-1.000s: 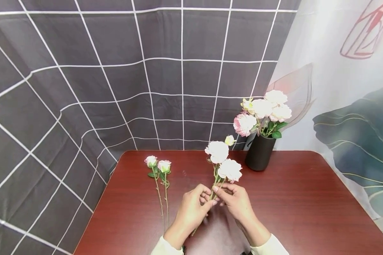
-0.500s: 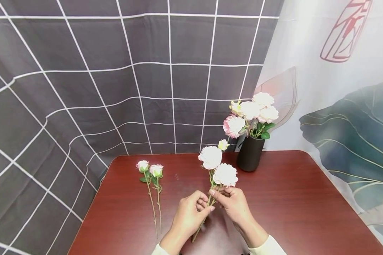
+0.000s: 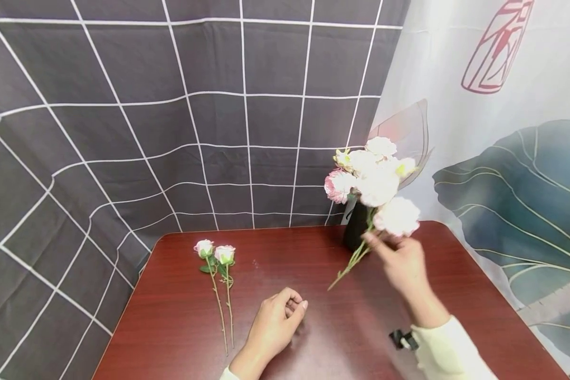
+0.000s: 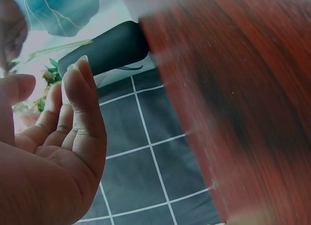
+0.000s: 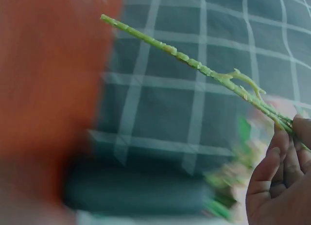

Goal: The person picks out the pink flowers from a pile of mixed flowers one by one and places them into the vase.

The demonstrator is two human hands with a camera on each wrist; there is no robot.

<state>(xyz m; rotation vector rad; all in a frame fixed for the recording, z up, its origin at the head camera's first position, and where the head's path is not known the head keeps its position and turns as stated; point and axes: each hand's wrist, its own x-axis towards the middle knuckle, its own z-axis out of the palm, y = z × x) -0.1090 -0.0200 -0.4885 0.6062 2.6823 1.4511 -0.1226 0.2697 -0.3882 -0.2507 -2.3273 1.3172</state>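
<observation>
My right hand [image 3: 406,266] pinches the green stem [image 5: 194,64] of an artificial flower spray with large white blooms [image 3: 397,216] and a yellowish bud. The spray leans in front of the black vase [image 3: 356,224], its bare stem end pointing down and left. Behind it, pink and white flowers [image 3: 339,186] stand in the vase and are partly covered by the held blooms. My left hand [image 3: 275,322] is near the front middle of the table, fingers loosely curled with nothing in them. In the left wrist view the vase [image 4: 107,47] shows beyond its fingertips.
Two pale pink roses [image 3: 225,255] on long stems lie side by side on the left of the red-brown table [image 3: 171,316]. A dark grey curtain [image 3: 209,126] with white grid lines hangs behind, beside a white printed curtain [image 3: 461,158].
My right hand has carried the flower spray from the table's middle right and up to the front of the vase. The left hand has let go of its stem.
</observation>
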